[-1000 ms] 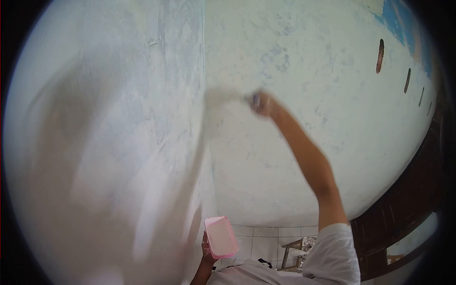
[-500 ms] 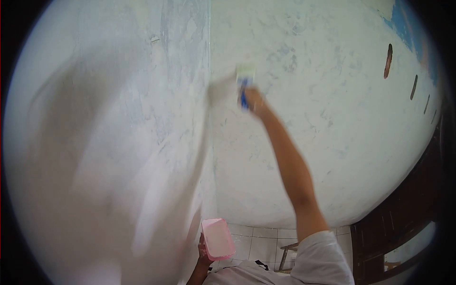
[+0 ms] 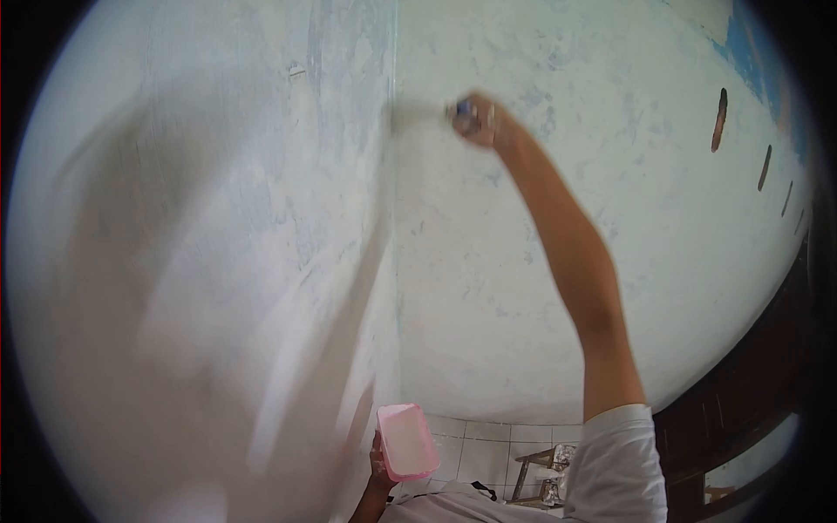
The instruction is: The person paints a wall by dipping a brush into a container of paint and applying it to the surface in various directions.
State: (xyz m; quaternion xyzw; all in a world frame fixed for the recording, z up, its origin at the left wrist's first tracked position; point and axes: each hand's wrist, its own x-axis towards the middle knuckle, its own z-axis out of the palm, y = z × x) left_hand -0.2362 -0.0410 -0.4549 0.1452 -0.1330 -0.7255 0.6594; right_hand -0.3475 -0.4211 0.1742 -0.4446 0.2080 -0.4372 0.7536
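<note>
My right hand (image 3: 477, 120) is raised against the pale, patchy wall (image 3: 488, 261), a little right of the corner. Its fingers are closed on the blue handle of a brush (image 3: 462, 108); the bristles are hardly visible at this angle. Low in the view, my left hand (image 3: 380, 464) grips the left side of a pink container (image 3: 423, 449). White paint-like material (image 3: 404, 438) lies inside the container, which is tilted toward me.
A left wall (image 3: 218, 288) carries my shadow. Several dark slots mark the right wall, near a blue patch (image 3: 751, 57). Below are floor tiles (image 3: 482, 458), a wooden stool or ladder (image 3: 521, 478) and dark wooden furniture or a door (image 3: 732, 427).
My right hand has moved up and slightly right with the brush, and its bristles have turned mostly out of sight. The pink container sits slightly further right in view.
</note>
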